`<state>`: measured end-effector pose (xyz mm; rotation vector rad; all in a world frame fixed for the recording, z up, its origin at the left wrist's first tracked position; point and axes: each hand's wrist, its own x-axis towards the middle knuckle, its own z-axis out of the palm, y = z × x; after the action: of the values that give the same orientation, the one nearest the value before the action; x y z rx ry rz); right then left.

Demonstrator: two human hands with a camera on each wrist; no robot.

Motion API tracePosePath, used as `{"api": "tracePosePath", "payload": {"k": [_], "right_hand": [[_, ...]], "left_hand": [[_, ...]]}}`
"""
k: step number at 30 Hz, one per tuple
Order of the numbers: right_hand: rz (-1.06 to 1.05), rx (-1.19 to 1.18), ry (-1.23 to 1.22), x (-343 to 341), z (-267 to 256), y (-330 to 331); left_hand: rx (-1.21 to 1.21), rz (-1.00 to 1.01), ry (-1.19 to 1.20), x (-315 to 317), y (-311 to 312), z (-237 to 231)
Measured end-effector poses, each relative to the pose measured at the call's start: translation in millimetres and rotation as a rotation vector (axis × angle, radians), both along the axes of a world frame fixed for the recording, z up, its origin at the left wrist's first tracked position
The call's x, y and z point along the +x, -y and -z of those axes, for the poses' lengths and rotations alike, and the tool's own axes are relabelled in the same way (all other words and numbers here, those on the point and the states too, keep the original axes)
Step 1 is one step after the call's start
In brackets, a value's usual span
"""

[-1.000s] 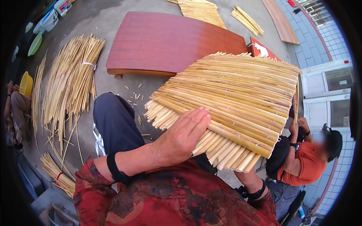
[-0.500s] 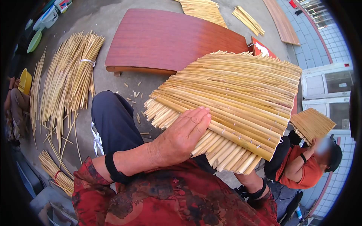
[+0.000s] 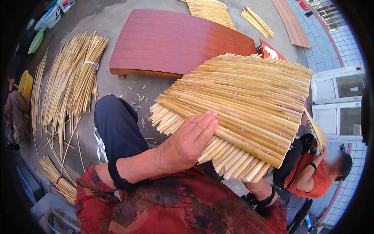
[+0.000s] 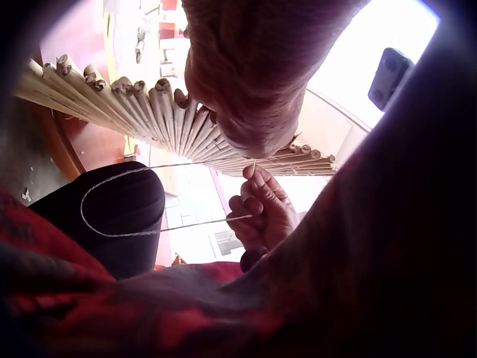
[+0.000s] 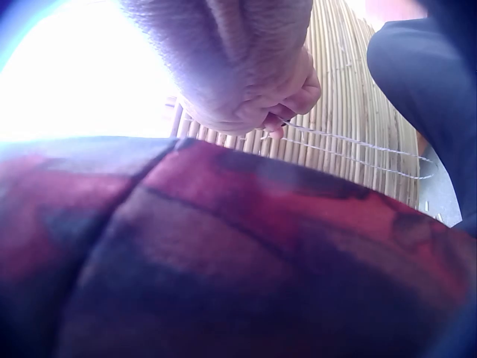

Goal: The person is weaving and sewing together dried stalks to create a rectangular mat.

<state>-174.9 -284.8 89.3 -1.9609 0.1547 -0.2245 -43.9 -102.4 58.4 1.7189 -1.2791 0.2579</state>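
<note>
A mat of thin cane rods (image 3: 241, 93) lies tilted over the lap, with short thread stitches across it. My left hand (image 3: 187, 140) rests on its near edge, fingers fairly straight over the top rod and thumb out of sight. The mat hides my right hand in the head view. Below the mat, the left wrist view shows my right hand (image 4: 264, 212) pinching a thin, needle-like tip, with a loop of white thread (image 4: 119, 235) hanging beside it. Curled fingers of my right hand (image 5: 291, 97) and two strands of thread (image 5: 358, 142) appear in the right wrist view.
A dark red low table (image 3: 175, 43) stands ahead. Loose canes (image 3: 70, 85) and a tied bundle (image 3: 58, 181) lie on the left. Another person (image 3: 311, 175) in orange sits at the right, holding a mat (image 3: 317, 128). Cane scraps lie near my knee (image 3: 117, 121).
The person at the right has raised a mat into view and then turned it edge-on. My left hand stays on the near edge, and my mat has shifted only slightly.
</note>
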Motion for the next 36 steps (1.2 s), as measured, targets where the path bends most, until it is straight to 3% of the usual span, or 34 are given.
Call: {"api": "tracePosePath", "payload": {"k": [21, 36], "right_hand": [[-0.035, 0.103, -0.038, 7.2, 1.0, 0.8], [-0.089, 1.216, -0.081, -7.5, 15.9, 21.2]], "left_hand": [[0.003, -0.001, 0.000, -1.1, 2.5, -0.8], [0.050, -0.015, -0.034, -16.1, 12.6, -0.2]]}}
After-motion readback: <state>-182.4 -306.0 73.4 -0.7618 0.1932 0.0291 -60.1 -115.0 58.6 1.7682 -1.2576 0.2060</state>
